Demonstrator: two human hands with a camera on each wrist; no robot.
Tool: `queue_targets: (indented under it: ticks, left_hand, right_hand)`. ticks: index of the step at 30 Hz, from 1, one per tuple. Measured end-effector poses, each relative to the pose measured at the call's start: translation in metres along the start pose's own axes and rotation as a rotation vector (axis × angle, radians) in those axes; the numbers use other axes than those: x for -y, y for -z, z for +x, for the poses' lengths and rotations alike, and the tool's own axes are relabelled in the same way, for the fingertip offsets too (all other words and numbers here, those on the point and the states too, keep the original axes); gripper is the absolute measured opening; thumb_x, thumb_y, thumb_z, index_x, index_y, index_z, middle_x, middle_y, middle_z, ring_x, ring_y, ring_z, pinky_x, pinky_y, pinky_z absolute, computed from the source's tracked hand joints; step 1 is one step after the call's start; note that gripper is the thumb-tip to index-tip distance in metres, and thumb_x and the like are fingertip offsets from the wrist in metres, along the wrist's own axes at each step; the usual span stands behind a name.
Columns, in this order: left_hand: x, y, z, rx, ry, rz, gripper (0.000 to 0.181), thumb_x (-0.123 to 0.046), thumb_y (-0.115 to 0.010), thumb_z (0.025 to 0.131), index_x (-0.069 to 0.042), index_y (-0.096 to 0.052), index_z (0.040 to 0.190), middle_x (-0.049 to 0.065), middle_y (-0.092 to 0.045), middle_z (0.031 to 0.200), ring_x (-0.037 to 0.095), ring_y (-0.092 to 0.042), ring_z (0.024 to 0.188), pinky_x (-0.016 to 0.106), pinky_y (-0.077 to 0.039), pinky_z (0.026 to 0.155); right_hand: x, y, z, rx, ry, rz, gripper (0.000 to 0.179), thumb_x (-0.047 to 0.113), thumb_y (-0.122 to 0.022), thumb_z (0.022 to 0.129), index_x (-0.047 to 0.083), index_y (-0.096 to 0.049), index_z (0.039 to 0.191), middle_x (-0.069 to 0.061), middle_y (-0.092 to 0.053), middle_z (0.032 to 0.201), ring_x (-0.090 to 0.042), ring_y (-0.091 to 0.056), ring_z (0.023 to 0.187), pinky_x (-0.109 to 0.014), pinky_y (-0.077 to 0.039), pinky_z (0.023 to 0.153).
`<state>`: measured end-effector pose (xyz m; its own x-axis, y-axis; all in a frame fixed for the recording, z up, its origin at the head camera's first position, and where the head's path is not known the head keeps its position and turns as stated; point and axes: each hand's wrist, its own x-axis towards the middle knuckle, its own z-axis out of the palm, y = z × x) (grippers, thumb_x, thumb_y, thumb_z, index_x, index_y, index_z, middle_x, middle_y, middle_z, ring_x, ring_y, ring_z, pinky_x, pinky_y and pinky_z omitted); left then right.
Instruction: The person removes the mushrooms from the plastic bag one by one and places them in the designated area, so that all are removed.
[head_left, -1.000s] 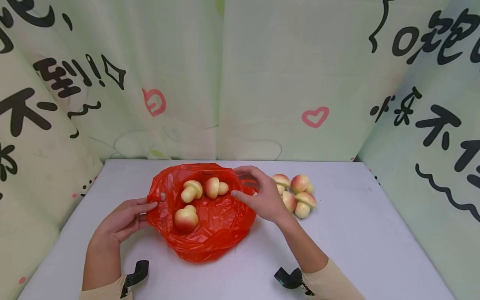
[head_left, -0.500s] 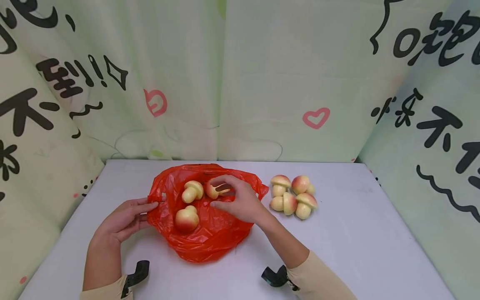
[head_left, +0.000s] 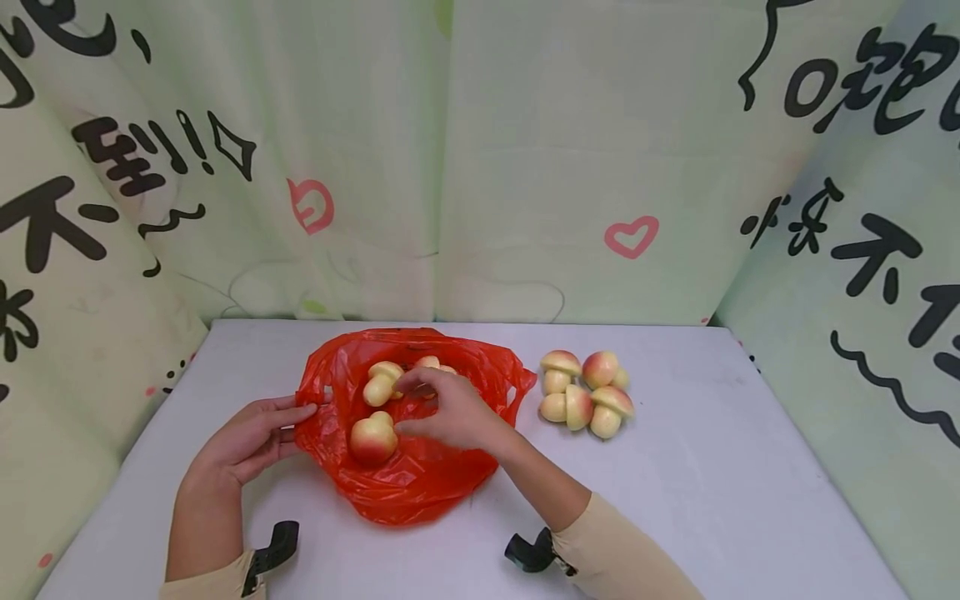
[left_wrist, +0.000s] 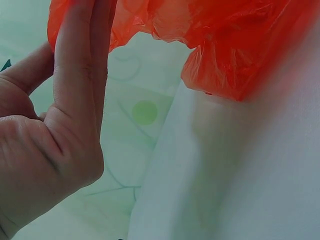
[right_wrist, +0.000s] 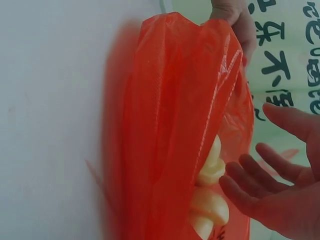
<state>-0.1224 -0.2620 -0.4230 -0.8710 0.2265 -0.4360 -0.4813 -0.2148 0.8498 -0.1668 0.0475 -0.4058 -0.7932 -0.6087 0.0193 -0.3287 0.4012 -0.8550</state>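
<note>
A crinkled red plastic bag (head_left: 427, 492) lies spread with its mouth wide in the head view. My left hand (head_left: 251, 442) pinches its left edge between thumb and fingers. In the left wrist view the straight fingers of that hand (left_wrist: 75, 80) cover part of the red film. Inside the bag lie three toy mushrooms: a red-capped one (head_left: 371, 442), a pale one (head_left: 382, 385) and one (head_left: 427, 362) mostly behind my right hand. The right hand (head_left: 457, 412) is over the bag, fingers spread near the mushrooms. The right wrist view shows that hand (right_wrist: 285, 185) holding nothing.
Several more toy mushrooms, such as a red-topped one (head_left: 600, 368), sit clustered on the white table (head_left: 720, 467), right of the bag. A printed curtain (head_left: 525, 208) surrounds the table's back and sides.
My right hand has moved left from the bag's right rim to over the mushrooms inside, and the cluster on the table is now fully visible. The left hand stays at the bag's edge.
</note>
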Motion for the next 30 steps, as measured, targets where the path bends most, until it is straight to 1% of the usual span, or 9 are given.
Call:
queue_targets:
  ticks: [2,4,5,12,15,20,26,30]
  left_hand:
    - [0.0,0.0,0.0,-0.001,0.0,0.001,0.017,-0.02,-0.063,0.106,-0.023,-0.079,0.11,-0.003,-0.076,0.11,0.015,-0.075,0.098,0.032,-0.063,0.09]
    - [0.0,0.0,-0.001,0.0,-0.002,0.002,0.017,-0.02,-0.063,0.106,-0.023,-0.078,0.11,-0.003,-0.076,0.109,0.015,-0.075,0.098,0.032,-0.063,0.09]
    - [0.0,0.0,-0.001,0.0,-0.003,0.004,0.017,-0.02,-0.063,0.106,-0.023,-0.078,0.11,-0.003,-0.076,0.11,0.015,-0.075,0.098,0.032,-0.063,0.09]
    - [-0.001,0.0,-0.001,0.005,-0.008,0.005,0.017,-0.021,-0.062,0.106,-0.023,-0.078,0.112,-0.003,-0.076,0.111,0.015,-0.075,0.099,0.032,-0.063,0.09]
    - [0.0,0.0,-0.002,0.009,-0.01,0.011,0.017,-0.02,-0.062,0.106,-0.023,-0.078,0.112,-0.003,-0.076,0.111,0.015,-0.075,0.099,0.032,-0.063,0.091]
    - [0.0,0.0,-0.002,0.005,-0.011,0.012,0.017,-0.021,-0.063,0.105,-0.023,-0.078,0.114,-0.003,-0.076,0.112,0.016,-0.075,0.1,0.033,-0.063,0.091]
    - [0.0,-0.001,-0.002,-0.027,-0.003,0.04,0.015,-0.023,-0.065,0.104,-0.023,-0.076,0.114,-0.003,-0.075,0.112,0.016,-0.075,0.1,0.033,-0.062,0.092]
    - [0.0,0.0,-0.001,-0.026,-0.008,0.047,0.017,-0.023,-0.066,0.104,-0.021,-0.076,0.118,-0.003,-0.075,0.113,0.016,-0.075,0.101,0.033,-0.063,0.091]
  right_hand:
    - [0.001,-0.003,0.001,0.011,-0.007,-0.015,0.052,0.021,-0.085,0.088,0.014,-0.063,0.134,-0.007,-0.066,0.135,-0.029,-0.06,0.128,-0.029,-0.061,0.091]
    - [0.002,-0.006,0.002,0.023,-0.017,-0.023,0.053,0.021,-0.086,0.087,0.015,-0.062,0.134,-0.007,-0.066,0.135,-0.028,-0.059,0.129,-0.029,-0.061,0.091]
    - [0.003,-0.007,0.003,0.03,-0.02,-0.029,0.054,0.022,-0.086,0.086,0.016,-0.062,0.134,-0.006,-0.066,0.136,-0.028,-0.059,0.13,-0.025,-0.06,0.09]
    - [0.005,-0.016,0.008,0.072,-0.048,-0.064,0.052,0.023,-0.087,0.086,0.016,-0.065,0.132,-0.006,-0.066,0.136,-0.028,-0.058,0.13,-0.024,-0.06,0.086]
    - [0.005,-0.018,0.01,0.085,-0.055,-0.076,0.052,0.024,-0.087,0.085,0.017,-0.065,0.132,-0.003,-0.066,0.136,-0.027,-0.058,0.13,-0.024,-0.06,0.086]
    - [0.005,-0.024,0.011,0.095,-0.047,-0.107,0.051,0.026,-0.088,0.085,0.018,-0.066,0.13,0.001,-0.066,0.134,-0.024,-0.059,0.126,-0.022,-0.059,0.085]
    - [0.004,-0.029,0.013,0.1,-0.026,-0.16,0.05,0.026,-0.089,0.084,0.017,-0.067,0.128,0.0,-0.067,0.129,-0.02,-0.059,0.119,-0.019,-0.056,0.085]
    - [0.004,-0.032,0.015,0.109,-0.026,-0.185,0.05,0.026,-0.089,0.083,0.018,-0.067,0.128,0.001,-0.067,0.128,-0.019,-0.058,0.118,-0.02,-0.056,0.085]
